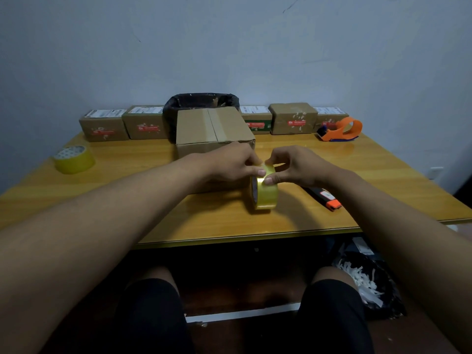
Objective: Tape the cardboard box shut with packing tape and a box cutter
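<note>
Parcel-packing room, labelled parcels (pixel 104 129), tape dispenser (pixel 341 129), wooden table (pixel 153 215)

Table (pixel 153 221): wood-grain top, yellow-brown, glossy, with soft reflections near the far right corner. Cardboard box (pixel 214 129) at centre: plain brown corrugated board, matt, with a smooth strip of tape along the top seam. Roll of packing tape (pixel 265 192) near the front edge: clear yellowish plastic film, shiny. Second tape roll (pixel 74 159) at the left edge: same yellowish film, duller. Box cutter (pixel 324 196): black and orange plastic. Tape dispenser (pixel 342 129) at the far right: orange plastic, smooth. Bin liner (pixel 201 100) at the far edge: black plastic film, crinkled, glossy.
</note>
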